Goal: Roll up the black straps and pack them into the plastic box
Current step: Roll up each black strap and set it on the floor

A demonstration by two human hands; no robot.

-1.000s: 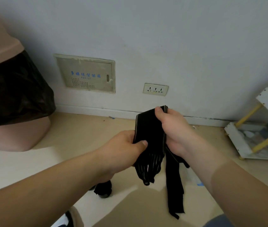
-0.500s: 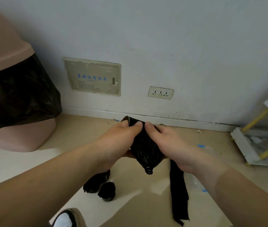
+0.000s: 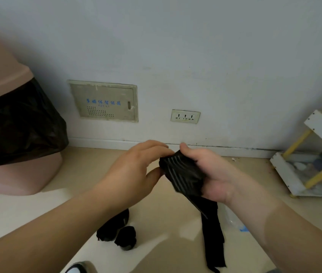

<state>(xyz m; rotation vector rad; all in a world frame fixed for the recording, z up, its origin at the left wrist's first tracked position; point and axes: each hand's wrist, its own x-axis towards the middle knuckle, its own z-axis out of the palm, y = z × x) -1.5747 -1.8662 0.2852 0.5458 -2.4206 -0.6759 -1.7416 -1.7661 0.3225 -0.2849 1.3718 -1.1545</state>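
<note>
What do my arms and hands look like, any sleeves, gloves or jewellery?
The left hand and right hand are both bare: no gloves, and no rings, watch or bracelet in sight. Both forearms are uncovered down to the frame edge, with no sleeve showing.

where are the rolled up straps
Head view, lower centre: the rolled straps lie on the floor below the left hand, left of the strap dangling from the right hand.

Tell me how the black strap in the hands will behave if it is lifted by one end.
Probably floppy: the unrolled tail of the black strap hangs limp below the right hand. Likely light, since thumb and palm alone carry the roll. It may unwind if released, though the rolled straps on the floor hold their shape.
</note>
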